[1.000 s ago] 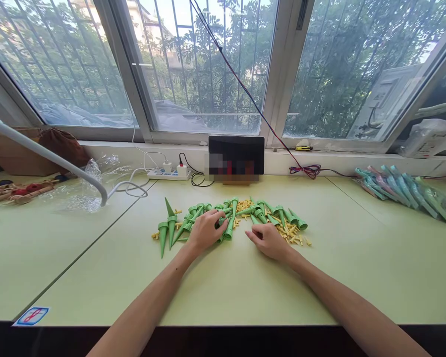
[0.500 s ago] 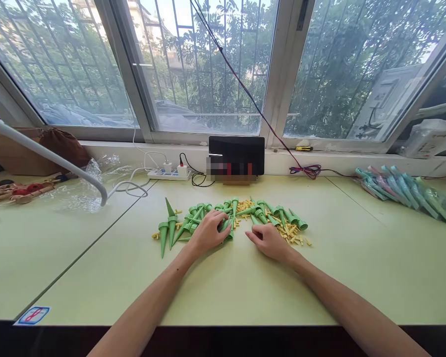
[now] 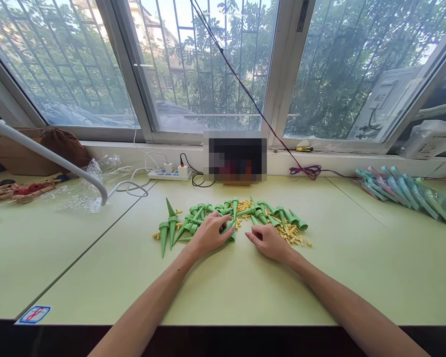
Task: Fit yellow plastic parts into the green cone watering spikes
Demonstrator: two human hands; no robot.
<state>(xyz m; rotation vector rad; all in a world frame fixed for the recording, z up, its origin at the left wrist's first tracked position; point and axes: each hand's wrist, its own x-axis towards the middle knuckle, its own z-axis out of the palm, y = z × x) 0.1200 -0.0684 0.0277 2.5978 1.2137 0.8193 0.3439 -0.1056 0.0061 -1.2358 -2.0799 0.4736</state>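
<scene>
Many green cones (image 3: 235, 209) — left hand (image 3: 210, 234) over some.

Green cones (image 3: 235, 206) lie jumbled, pointing variously — small yellow pieces (image 3: 290, 232) loose among them.

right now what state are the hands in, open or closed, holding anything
Left hand: part curled over green cones; grip can't be told.
Right hand: curled beside yellow pegs; grip can't be told.

Pale yellow-green tabletop (image 3: 223, 302) below metal-framed windows (image 3: 208, 89), white ledge (image 3: 338, 159) between. Diagonal seam (image 3: 87, 249) across the table's left part. Bright daylight; bars (image 3: 181, 54) and leafy trees (image 3: 327, 84) outside.
</scene>
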